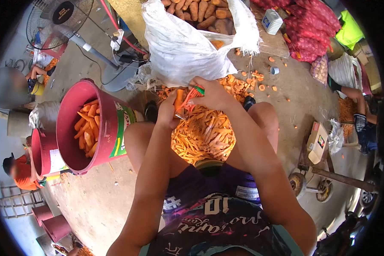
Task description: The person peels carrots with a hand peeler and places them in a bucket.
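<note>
A carrot [179, 99] is in the fingers of my left hand [168, 110], over the middle of the floor. My right hand [211, 94] grips an orange peeler [192, 96] with a green part, its head close against the carrot. Below both hands, between my legs, lies a broad heap of carrot peelings [205, 132]. Just beyond the hands stands a white woven sack [183, 59], its mouth open on unpeeled carrots [198, 13]. Left of my knee, a large red tub [66, 123] holds peeled carrots [88, 130].
Carrot end pieces [254, 79] litter the floor at the right of the sack. A standing fan [79, 40] with a trailing cable is at the far left. Red net sacks [313, 27] and a white jug [272, 21] sit back right. A wheeled trolley [315, 170] stands right; other people work at both sides.
</note>
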